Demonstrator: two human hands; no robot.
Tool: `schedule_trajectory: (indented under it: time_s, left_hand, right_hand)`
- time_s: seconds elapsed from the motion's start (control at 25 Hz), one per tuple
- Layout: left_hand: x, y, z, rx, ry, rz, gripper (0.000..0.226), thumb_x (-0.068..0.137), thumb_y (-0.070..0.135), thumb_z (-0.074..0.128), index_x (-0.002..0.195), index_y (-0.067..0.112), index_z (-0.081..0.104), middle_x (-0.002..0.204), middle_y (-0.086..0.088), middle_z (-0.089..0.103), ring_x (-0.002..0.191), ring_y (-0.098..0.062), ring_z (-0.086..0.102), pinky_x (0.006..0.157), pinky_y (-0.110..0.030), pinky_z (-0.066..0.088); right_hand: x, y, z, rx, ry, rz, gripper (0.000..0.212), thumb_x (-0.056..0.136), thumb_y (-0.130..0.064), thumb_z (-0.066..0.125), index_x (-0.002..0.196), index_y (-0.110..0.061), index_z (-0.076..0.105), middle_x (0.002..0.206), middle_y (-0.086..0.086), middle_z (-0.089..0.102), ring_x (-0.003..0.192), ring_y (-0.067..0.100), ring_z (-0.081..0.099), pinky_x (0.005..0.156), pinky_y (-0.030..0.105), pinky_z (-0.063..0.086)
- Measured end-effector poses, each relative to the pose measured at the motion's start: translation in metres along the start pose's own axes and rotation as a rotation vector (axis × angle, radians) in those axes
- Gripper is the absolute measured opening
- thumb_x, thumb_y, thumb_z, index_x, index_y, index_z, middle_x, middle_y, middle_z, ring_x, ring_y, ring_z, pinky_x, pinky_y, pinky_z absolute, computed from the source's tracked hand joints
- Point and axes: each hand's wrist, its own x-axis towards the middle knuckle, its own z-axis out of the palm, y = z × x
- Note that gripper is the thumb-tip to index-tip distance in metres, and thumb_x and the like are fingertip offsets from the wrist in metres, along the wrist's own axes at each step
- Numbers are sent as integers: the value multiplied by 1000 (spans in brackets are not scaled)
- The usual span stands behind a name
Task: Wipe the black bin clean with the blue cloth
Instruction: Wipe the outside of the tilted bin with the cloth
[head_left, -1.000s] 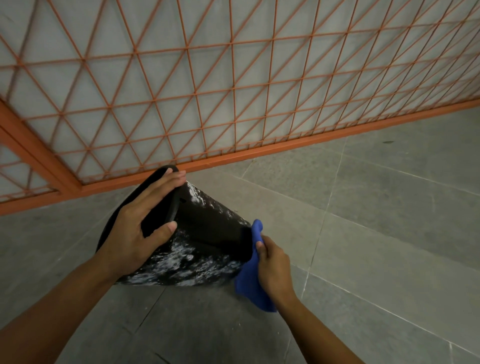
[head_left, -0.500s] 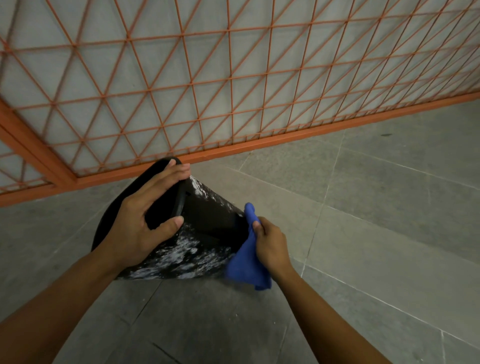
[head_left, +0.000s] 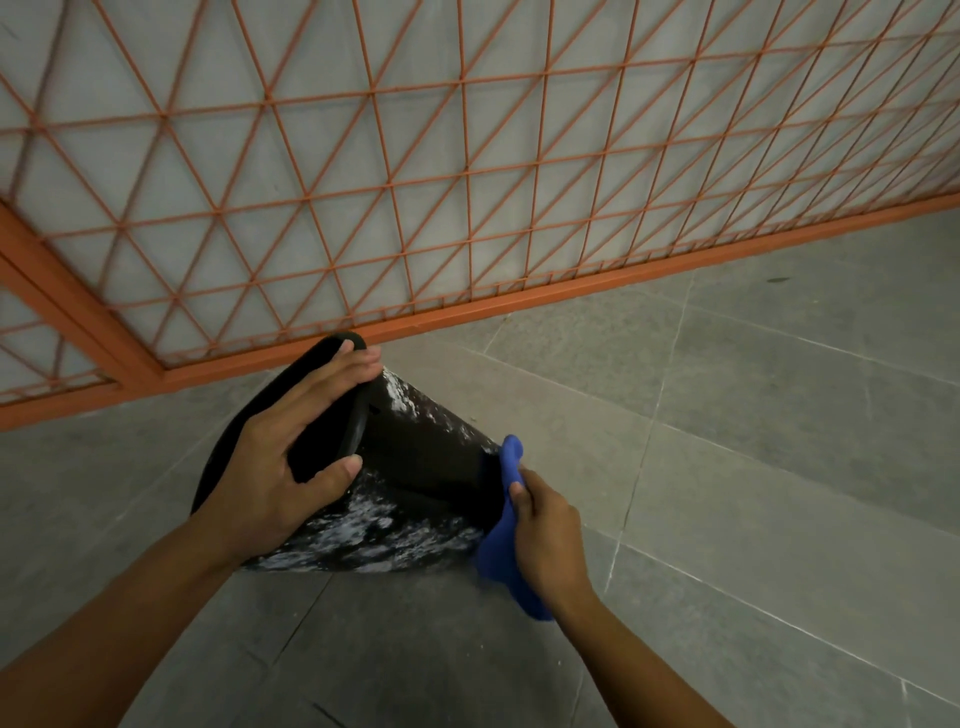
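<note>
The black bin (head_left: 415, 467) lies tipped on its side on the grey tiled floor, its open mouth facing left and its base to the right. White smears cover its lower wall and upper edge. My left hand (head_left: 291, 457) grips the rim, fingers laid over the mouth and thumb on the outer wall. My right hand (head_left: 545, 530) holds the blue cloth (head_left: 504, 535) bunched against the bin's base end; part of the cloth hangs below my wrist.
An orange metal lattice fence (head_left: 467, 197) with a thick orange bottom rail (head_left: 571, 291) runs right behind the bin. Grey floor tiles (head_left: 753, 441) with pale grout lines spread to the right and toward me.
My right hand has slid the blue cloth up and back down along the bin's base end. The left hand keeps its grip on the rim; the bin has barely shifted.
</note>
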Motion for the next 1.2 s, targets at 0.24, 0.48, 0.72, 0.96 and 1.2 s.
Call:
schedule_trajectory:
  time_s: [0.24, 0.48, 0.72, 0.96, 1.2]
  left_hand:
    - [-1, 3, 3, 65, -14, 52, 62, 81, 29, 58, 137, 5, 46, 149, -6, 43, 148, -21, 26, 119, -31, 23]
    - [0, 3, 1, 41, -6, 34, 63, 82, 29, 56, 138, 4, 45, 150, -6, 42, 148, -21, 25, 120, -32, 22]
    - [-3, 4, 1, 54, -32, 69, 63, 83, 30, 57, 139, 3, 45, 152, -5, 42, 148, -22, 25, 120, -30, 22]
    - [-2, 2, 0, 53, -33, 74, 64, 84, 27, 56, 142, 3, 42, 154, -4, 39, 149, -23, 24, 120, -29, 21]
    - [16, 6, 0, 27, -4, -39, 47, 87, 34, 52, 131, 17, 53, 141, 3, 52, 143, -16, 34, 117, -32, 28]
  right_hand:
    - [-3, -60, 6, 134, -54, -277, 36, 96, -14, 45, 130, -19, 49, 134, -11, 46, 120, -5, 40, 89, -7, 25]
    - [-34, -74, 6, 217, -93, -307, 38, 95, -10, 45, 132, -20, 46, 133, -15, 37, 126, -9, 26, 87, -11, 19]
    - [-18, -79, 5, 162, -45, -285, 37, 96, -14, 43, 133, -20, 46, 140, -4, 44, 130, 2, 35, 88, -11, 18]
    - [-8, -98, 7, 161, -109, -376, 36, 96, -15, 43, 132, -21, 47, 138, -4, 47, 125, 3, 39, 89, -7, 22]
    - [-9, -83, 12, 211, -88, -289, 37, 96, -15, 45, 132, -20, 47, 139, -6, 46, 128, 1, 38, 91, -8, 23]
